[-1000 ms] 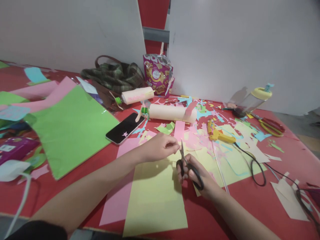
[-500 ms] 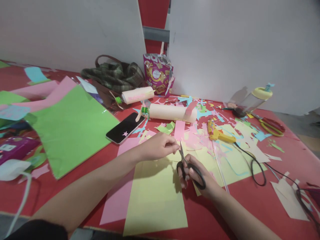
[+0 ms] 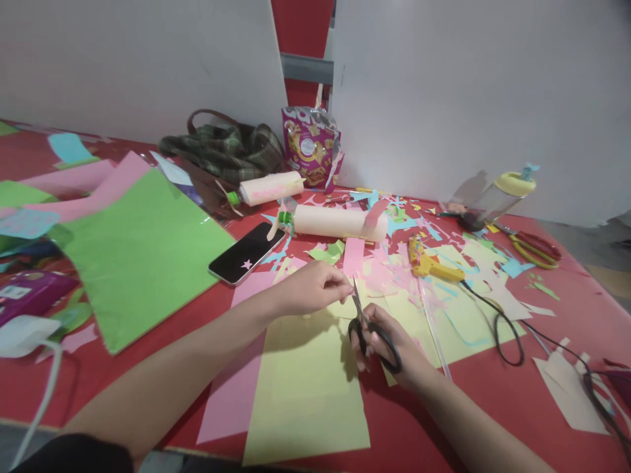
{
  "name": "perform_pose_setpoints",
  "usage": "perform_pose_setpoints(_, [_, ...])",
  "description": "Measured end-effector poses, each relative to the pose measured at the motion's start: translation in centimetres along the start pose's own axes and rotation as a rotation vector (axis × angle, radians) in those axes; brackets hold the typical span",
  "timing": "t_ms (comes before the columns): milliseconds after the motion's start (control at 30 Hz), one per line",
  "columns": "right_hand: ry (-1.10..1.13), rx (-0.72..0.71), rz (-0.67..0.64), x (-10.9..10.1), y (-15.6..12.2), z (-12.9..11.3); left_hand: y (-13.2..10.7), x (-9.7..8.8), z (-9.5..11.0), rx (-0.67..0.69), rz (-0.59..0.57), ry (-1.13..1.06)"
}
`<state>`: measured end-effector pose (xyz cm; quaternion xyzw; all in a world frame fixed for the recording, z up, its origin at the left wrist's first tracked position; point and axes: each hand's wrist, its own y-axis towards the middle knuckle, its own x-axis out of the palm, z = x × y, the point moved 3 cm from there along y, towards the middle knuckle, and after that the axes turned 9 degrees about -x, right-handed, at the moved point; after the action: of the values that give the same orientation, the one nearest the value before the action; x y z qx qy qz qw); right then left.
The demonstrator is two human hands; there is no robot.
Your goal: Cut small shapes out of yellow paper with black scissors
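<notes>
My right hand (image 3: 389, 345) grips black-handled scissors (image 3: 358, 303), thumb and fingers in the loops, blades pointing away from me. Close to the blade tips, my left hand (image 3: 325, 288) is closed in a pinch; what sits between its fingertips is too small to make out. Under both hands lies a pale yellow paper sheet (image 3: 308, 394), overlapping a pink sheet (image 3: 229, 387). Beyond them rests a paper-wrapped tube (image 3: 330, 222) with a green cap. A phone (image 3: 241, 256) with a small pink star on its screen lies left of my left hand.
A yellow glue gun (image 3: 436, 268) with a black cord lies to the right among paper scraps. Green paper (image 3: 142, 256) spreads at the left. Farther back stand a purple snack bag (image 3: 310, 148) and a clear bottle (image 3: 500, 200). Other scissors (image 3: 535, 253) lie far right.
The scissor handles have drawn slightly closer together in my right hand. My left hand holds almost the same place.
</notes>
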<state>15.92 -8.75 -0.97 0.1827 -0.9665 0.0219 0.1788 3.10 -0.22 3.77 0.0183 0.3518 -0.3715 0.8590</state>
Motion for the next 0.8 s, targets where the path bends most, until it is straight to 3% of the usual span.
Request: perform_pose_setpoints(800, [-0.02, -0.015, 0.001, 0.17, 0.1, -0.16, 0.07, 0.39, -0.06, -0.036, -0.017, -0.035])
